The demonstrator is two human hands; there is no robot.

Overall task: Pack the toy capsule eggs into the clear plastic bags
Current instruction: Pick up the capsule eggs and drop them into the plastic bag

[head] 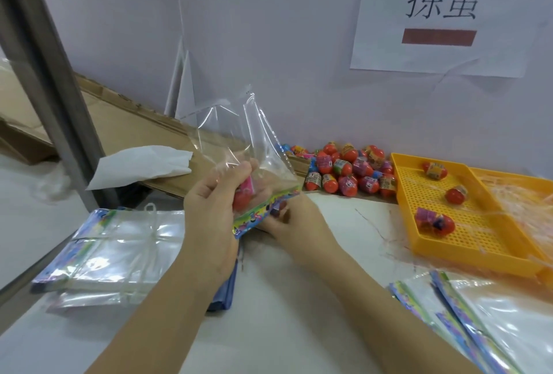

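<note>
My left hand [209, 209] grips a clear plastic bag [239, 134] that stands up above the table, and a pink and red capsule egg [244, 194] shows through the film against its fingers. My right hand [296, 224] pinches the bag's colourful printed edge [263, 213] from the right. A pile of several capsule eggs [347, 173] lies by the wall. Three eggs [434, 221] sit in a yellow perforated tray [478, 233].
A tied bundle of bags [110, 251] lies at the left, more bags [484, 314] at the lower right. A white folded sheet [143, 164] rests on cardboard [125, 122]. A second orange tray [523, 203] with film sits far right. A metal post [51, 68] stands at the left.
</note>
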